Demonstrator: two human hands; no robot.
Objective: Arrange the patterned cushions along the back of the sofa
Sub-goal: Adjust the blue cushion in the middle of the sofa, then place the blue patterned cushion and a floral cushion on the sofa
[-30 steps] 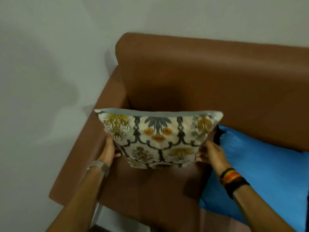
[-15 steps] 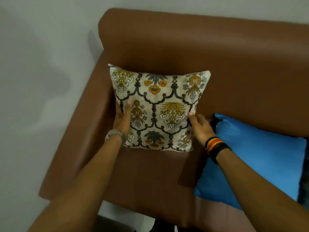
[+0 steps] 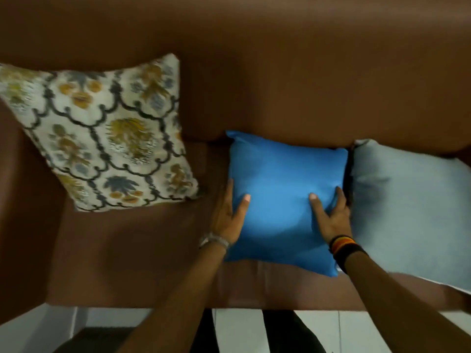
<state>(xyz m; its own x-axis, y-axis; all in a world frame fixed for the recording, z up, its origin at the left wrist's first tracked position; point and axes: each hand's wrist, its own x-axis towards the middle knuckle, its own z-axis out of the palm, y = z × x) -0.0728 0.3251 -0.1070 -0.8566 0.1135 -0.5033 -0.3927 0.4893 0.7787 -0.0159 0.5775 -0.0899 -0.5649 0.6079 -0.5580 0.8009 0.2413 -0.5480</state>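
My left hand (image 3: 226,217) and right hand (image 3: 331,217) clasp the sides of a plain bright blue square cushion (image 3: 283,200) lying on the brown leather sofa (image 3: 305,85). The cream floral patterned cushion (image 3: 102,133) leans against the backrest to its left, and a pale grey cushion (image 3: 413,207) touches its right side. No writing shows anywhere.

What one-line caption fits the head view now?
Both hands, left and right, grip the blue cushion between the floral cushion and pale cushion.
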